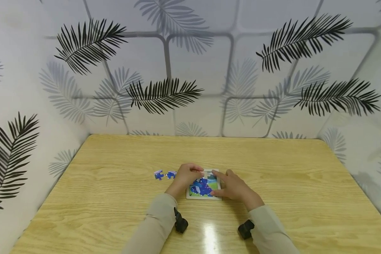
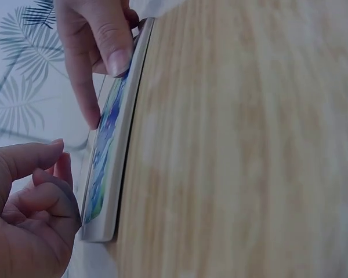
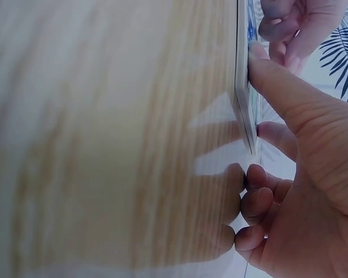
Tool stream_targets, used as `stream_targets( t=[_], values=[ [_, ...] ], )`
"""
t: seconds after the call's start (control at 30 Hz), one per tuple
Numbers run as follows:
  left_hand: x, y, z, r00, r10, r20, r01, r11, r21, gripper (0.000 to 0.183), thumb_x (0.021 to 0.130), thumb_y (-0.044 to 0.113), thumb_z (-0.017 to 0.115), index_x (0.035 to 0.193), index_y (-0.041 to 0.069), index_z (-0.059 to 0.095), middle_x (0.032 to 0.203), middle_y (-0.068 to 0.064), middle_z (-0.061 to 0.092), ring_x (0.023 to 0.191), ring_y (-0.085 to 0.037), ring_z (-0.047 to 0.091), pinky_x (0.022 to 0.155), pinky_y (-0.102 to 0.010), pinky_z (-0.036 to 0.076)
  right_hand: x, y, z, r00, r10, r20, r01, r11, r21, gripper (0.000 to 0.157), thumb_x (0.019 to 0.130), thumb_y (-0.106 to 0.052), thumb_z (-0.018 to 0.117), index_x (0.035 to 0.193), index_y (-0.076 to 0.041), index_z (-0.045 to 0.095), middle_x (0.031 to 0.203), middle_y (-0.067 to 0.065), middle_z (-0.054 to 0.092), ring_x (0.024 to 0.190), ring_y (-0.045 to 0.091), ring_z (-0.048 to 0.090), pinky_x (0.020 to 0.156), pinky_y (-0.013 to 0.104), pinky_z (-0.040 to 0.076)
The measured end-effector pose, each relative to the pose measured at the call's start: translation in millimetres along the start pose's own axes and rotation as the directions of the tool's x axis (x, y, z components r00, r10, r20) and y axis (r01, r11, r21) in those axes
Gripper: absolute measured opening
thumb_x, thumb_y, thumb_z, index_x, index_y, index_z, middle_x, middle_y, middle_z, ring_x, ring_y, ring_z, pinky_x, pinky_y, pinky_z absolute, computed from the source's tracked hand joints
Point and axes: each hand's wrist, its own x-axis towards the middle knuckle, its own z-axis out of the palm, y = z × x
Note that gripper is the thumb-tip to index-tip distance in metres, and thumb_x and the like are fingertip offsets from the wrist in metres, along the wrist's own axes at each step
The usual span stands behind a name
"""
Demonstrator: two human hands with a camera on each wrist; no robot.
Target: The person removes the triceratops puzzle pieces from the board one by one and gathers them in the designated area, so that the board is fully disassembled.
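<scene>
A jigsaw puzzle (image 1: 204, 187) with a blue figure on green lies in a pale, shallow tray (image 1: 204, 198) on the table. My left hand (image 1: 185, 177) is over the tray's upper left part, thumb and fingertips drawn close together. Whether a small piece is between them is hidden. From the right, my right hand (image 1: 234, 185) rests on the puzzle with thumb and index finger spread apart, touching its upper and lower right parts. Its other fingers are bent against the tabletop in the right wrist view. Left of the tray lie two loose puzzle pieces, one (image 1: 159, 175) farther out, the other (image 1: 170, 174) nearer my left wrist.
The light wooden table (image 1: 114, 197) extends around the tray on every side. Behind it stands a wall (image 1: 197, 116) with a leaf pattern. Black cameras (image 1: 180, 222) are strapped at both wrists, over beige sleeves.
</scene>
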Motion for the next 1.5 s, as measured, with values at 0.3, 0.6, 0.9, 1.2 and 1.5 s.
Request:
stream_targets(
  t=[0.3, 0.6, 0.9, 1.2, 1.5],
  values=[
    [1.1, 2.8, 9.6, 1.000, -0.027, 0.011, 0.027, 0.999, 0.035, 0.011, 0.086, 0.011, 0.068, 0.094, 0.005, 0.070, 0.080, -0.002, 0.063, 0.069, -0.012, 0.055, 0.060, -0.023, 0.045, -0.3, 1.3, 0.7, 1.000, 0.002, -0.003, -0.002, 1.000, 0.006, 0.077, 0.080, -0.041, 0.073, 0.145, -0.013, 0.041, 0.085, 0.007, 0.036, 0.066, 0.017, 0.034, 0.056, 0.029, 0.027],
    [4.2, -0.8, 18.9, 0.999, 0.005, -0.038, 0.001, 0.989, 0.146, 0.014, 0.080, 0.007, 0.072, 0.093, 0.005, 0.072, 0.081, -0.002, 0.065, 0.074, -0.013, 0.055, 0.075, -0.032, 0.049, 0.0, 1.5, 1.5, 1.000, -0.005, -0.015, 0.006, 1.000, 0.018, 0.081, 0.080, -0.041, 0.074, 0.145, -0.009, 0.038, 0.085, 0.007, 0.036, 0.067, 0.017, 0.033, 0.057, 0.029, 0.027],
    [1.3, 3.8, 22.7, 0.999, -0.001, -0.047, 0.010, 0.979, 0.203, 0.021, 0.078, 0.006, 0.072, 0.099, 0.003, 0.073, 0.098, -0.006, 0.068, 0.087, -0.018, 0.057, 0.086, -0.037, 0.048, 1.2, 1.9, 3.2, 1.000, 0.015, -0.004, -0.015, 1.000, 0.007, 0.087, 0.079, -0.042, 0.074, 0.147, -0.006, 0.033, 0.086, 0.008, 0.037, 0.065, 0.017, 0.032, 0.056, 0.029, 0.026],
    [2.9, 5.2, 24.2, 0.998, -0.055, 0.023, 0.051, 0.985, 0.164, 0.034, 0.076, 0.006, 0.075, 0.109, 0.002, 0.070, 0.073, 0.003, 0.059, 0.077, -0.013, 0.052, 0.083, -0.033, 0.046, 0.9, 3.2, 1.9, 1.000, 0.001, -0.004, -0.001, 1.000, 0.022, 0.087, 0.080, -0.042, 0.074, 0.147, -0.005, 0.032, 0.084, 0.007, 0.037, 0.064, 0.016, 0.030, 0.055, 0.028, 0.025],
    [2.0, 5.7, 23.5, 0.997, -0.076, 0.029, 0.073, 0.992, 0.105, 0.028, 0.077, 0.006, 0.073, 0.105, 0.005, 0.071, 0.078, 0.001, 0.062, 0.078, -0.014, 0.053, 0.082, -0.033, 0.045, 0.1, 3.2, 1.9, 1.000, -0.007, -0.005, 0.007, 0.999, 0.041, 0.088, 0.080, -0.042, 0.074, 0.147, -0.005, 0.031, 0.084, 0.007, 0.037, 0.064, 0.017, 0.030, 0.056, 0.028, 0.025]
  ],
)
